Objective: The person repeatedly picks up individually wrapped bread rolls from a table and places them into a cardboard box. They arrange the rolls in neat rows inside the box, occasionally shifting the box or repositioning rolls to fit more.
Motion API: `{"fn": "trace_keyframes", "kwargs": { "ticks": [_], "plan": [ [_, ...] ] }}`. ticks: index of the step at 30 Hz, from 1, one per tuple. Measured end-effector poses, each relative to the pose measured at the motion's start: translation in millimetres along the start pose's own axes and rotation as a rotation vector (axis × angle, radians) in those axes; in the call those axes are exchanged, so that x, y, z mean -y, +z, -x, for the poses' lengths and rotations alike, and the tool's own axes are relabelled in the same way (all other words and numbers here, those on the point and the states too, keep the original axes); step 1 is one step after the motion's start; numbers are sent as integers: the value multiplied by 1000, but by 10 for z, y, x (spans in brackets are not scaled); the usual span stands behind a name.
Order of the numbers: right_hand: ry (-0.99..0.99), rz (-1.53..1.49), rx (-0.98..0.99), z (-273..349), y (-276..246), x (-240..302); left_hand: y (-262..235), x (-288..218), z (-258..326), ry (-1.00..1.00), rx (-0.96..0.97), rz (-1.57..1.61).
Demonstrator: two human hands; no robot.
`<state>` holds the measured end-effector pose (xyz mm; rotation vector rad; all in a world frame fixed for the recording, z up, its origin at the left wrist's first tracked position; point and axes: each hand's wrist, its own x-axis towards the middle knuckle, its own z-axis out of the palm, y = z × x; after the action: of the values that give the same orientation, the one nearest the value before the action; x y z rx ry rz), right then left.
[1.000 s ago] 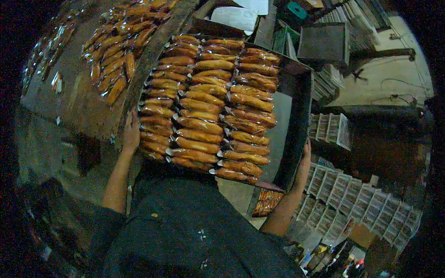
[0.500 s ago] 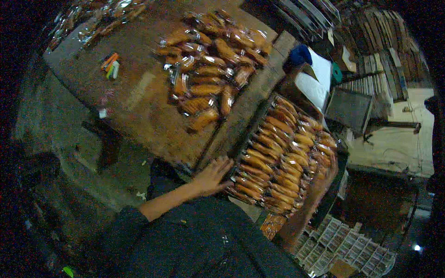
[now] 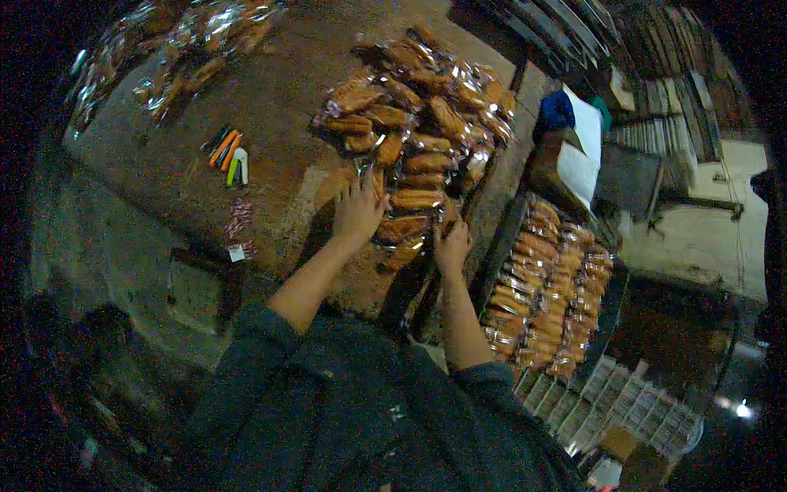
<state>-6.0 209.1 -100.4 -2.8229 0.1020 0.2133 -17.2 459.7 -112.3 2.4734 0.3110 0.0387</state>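
A heap of clear-wrapped golden pastries (image 3: 418, 123) lies on a brown wooden table (image 3: 279, 107). My left hand (image 3: 357, 209) rests with fingers spread on the near edge of that heap, touching a wrapped pastry (image 3: 410, 201). My right hand (image 3: 452, 244) sits at the heap's near corner, beside another packet (image 3: 400, 256); whether it grips anything is unclear. To the right, a dark tray (image 3: 502, 246) stands below the table edge, filled with rows of wrapped pastries (image 3: 545, 287).
A few coloured pens or lighters (image 3: 228, 156) and small red bits (image 3: 240, 217) lie left of my hands. More packets (image 3: 188, 41) are at the table's far left. White paper (image 3: 578, 148) and pale gridded crates (image 3: 623, 402) are on the right.
A second ago both hands held the full tray up. The tray has gone down to the right of the table, and both hands have moved onto the loose heap.
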Motion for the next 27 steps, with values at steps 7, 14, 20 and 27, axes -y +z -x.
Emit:
{"fn": "trace_keyframes", "kwargs": {
  "ticks": [7, 14, 20, 27],
  "plan": [
    [-28, 79, 174, 700, -50, 96, 505, 312, -187, 128, 72, -211],
    [-103, -448, 100, 236, -500, 307, -352, 685, 474, 238, 443, -379],
    [-785, 253, 306, -771, -185, 335, -508, 481, 949, 95, 110, -351],
    [-826, 337, 243, -719, 94, 195, -295, 657, 916, -58, 280, -428]
  ]
}}
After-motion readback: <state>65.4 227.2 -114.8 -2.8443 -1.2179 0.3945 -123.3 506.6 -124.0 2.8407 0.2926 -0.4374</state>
